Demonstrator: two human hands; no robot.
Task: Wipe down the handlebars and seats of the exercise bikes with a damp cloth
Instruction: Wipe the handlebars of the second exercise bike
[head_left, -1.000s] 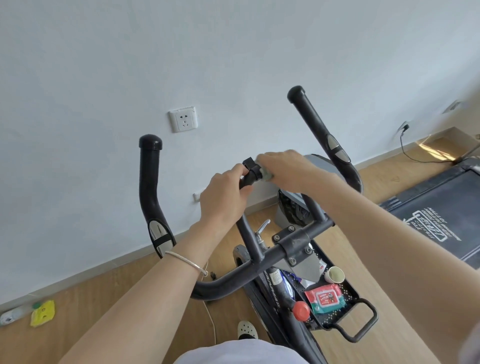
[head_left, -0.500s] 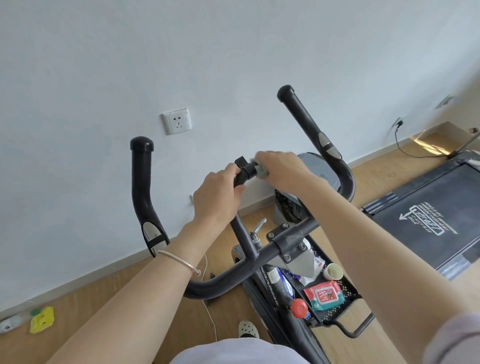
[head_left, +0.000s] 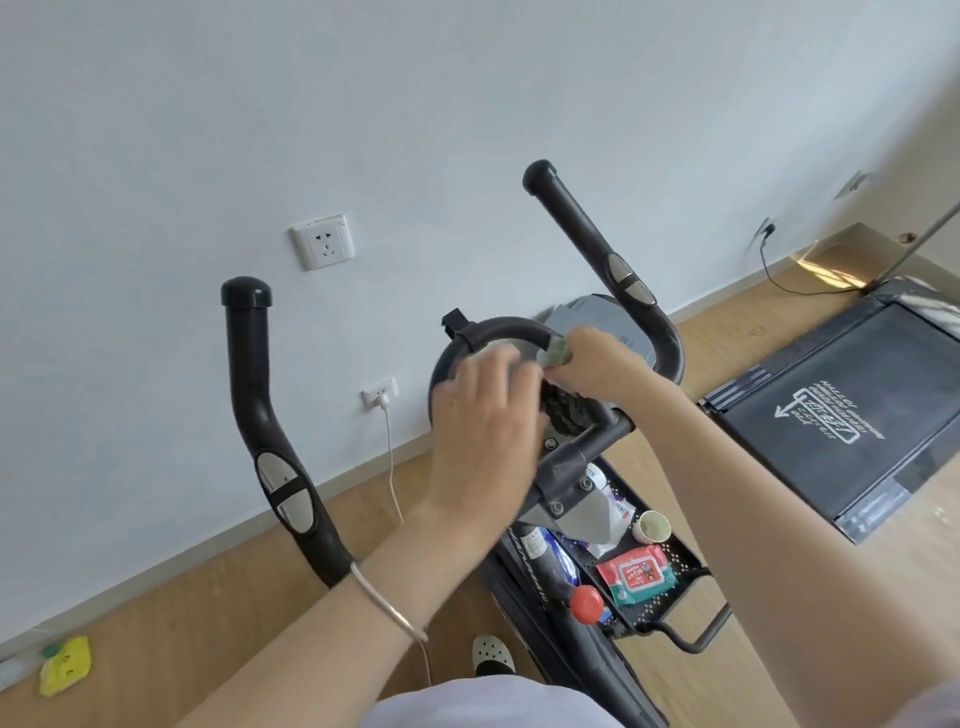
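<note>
The right hand (head_left: 597, 366) pinches a small grey-green cloth (head_left: 557, 358) against the right side of the black curved middle handlebar (head_left: 498, 328). The left hand (head_left: 483, 431) is blurry, near the bar's left side. I cannot tell how its fingers lie.

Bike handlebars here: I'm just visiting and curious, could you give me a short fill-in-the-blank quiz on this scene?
1. The right hand presses a ___ cloth against the handlebar loop.
2. The bracelet sits on the ___ wrist.
3. The wipes pack in the black basket is mostly ___.
4. The flat black machine at far right is a ___.
Missing words: green, left, red, treadmill.
</note>
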